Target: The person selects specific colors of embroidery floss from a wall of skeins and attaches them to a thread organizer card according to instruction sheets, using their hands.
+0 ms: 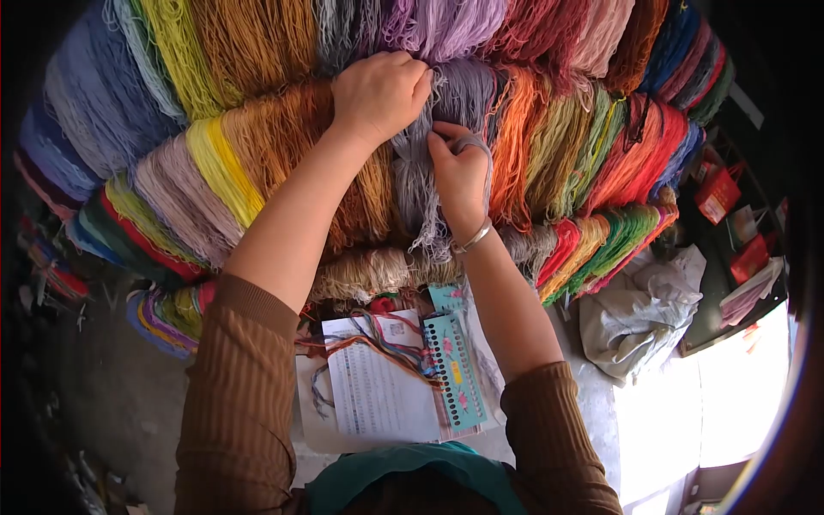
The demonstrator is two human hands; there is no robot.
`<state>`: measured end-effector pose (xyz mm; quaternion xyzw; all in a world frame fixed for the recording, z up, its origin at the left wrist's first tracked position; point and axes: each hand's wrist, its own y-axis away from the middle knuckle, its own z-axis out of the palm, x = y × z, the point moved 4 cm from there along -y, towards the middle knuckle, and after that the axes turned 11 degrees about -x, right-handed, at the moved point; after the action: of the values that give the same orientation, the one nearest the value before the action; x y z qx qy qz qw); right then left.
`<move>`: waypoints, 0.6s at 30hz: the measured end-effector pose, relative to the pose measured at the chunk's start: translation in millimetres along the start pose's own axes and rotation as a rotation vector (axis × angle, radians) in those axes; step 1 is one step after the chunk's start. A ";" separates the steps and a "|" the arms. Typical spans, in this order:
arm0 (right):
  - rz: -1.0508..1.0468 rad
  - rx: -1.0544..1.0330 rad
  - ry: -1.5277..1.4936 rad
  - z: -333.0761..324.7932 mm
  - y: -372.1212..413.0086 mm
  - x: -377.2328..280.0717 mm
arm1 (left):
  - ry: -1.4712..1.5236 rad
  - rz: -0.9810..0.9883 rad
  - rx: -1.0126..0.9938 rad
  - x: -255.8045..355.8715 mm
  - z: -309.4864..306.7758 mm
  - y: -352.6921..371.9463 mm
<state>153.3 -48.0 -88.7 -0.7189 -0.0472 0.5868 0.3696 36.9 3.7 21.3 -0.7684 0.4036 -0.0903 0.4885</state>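
My left hand (382,99) is closed at the top of a grey hank of embroidery thread (414,176) on the middle row; its fingertips are turned away from view. Lower and to the right, my right hand (461,176) pinches grey thread, with a strand looped over the fingers and running down toward the bracelet (473,239) on the wrist. Beside the hands hang a darker grey-purple hank (468,90), orange thread (513,146) and brown thread (371,184).
Rows of coloured hanks, such as yellow thread (225,167) and lilac thread (446,26), surround the hands. Below lie a printed sheet (373,395) and a turquoise punched card (455,369) with thread strands. A pale sack (644,313) rests at the right, near red packages (719,196).
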 end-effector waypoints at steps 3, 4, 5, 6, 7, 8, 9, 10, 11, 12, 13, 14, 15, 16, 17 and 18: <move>0.042 -0.032 -0.011 -0.4 1.3 4.7 | 0.006 0.003 0.026 0.7 -0.1 -0.7; 0.041 -0.032 -0.010 0.9 0.1 5.5 | 0.005 0.001 0.033 0.9 0.0 -0.9; 0.028 -0.025 -0.041 3.2 -1.2 6.6 | 0.004 -0.002 0.039 0.7 0.6 -0.5; 0.015 -0.020 -0.072 5.5 -2.6 8.2 | 0.003 -0.004 0.037 0.0 1.6 -0.6; 0.015 -0.023 -0.074 7.2 -4.0 11.2 | 0.006 0.013 0.053 -0.2 1.4 -0.8; 0.026 -0.003 -0.113 7.6 -4.8 10.7 | 0.009 0.030 0.069 0.1 0.4 -0.8; 0.037 0.017 -0.152 7.6 -5.2 10.2 | 0.007 0.030 0.068 0.4 0.0 -0.4; 0.039 0.041 -0.155 5.1 -1.2 9.2 | 0.003 0.015 0.057 0.7 0.1 -0.3; 0.038 0.041 -0.155 2.7 1.7 2.9 | 0.000 0.001 0.046 0.7 0.5 -0.5; 0.062 0.037 -0.177 0.0 4.5 -0.7 | 0.001 0.001 0.047 1.1 0.2 -0.5; 0.086 0.034 -0.198 -2.6 6.8 -2.6 | -0.005 -0.002 0.044 1.3 0.0 -0.4; 0.086 0.036 -0.196 -5.4 8.4 -3.9 | -0.010 -0.006 0.042 1.4 0.2 -0.4; 0.097 0.032 -0.284 -7.4 9.7 -3.6 | -0.008 -0.005 0.043 1.7 0.4 -0.5; 0.108 0.027 -0.373 -8.6 10.8 -4.2 | -0.009 -0.006 0.045 1.8 0.4 -0.6; 0.116 0.023 -0.405 -10.0 11.5 -8.9 | -0.010 -0.007 0.047 1.8 0.4 -0.6; 0.115 0.024 -0.404 -12.1 11.5 -8.6 | -0.009 -0.007 0.048 1.7 0.3 -0.6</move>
<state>157.1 -66.4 -88.1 -0.5836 -0.0722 0.7398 0.3269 38.4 2.8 21.2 -0.7582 0.3965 -0.0980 0.5083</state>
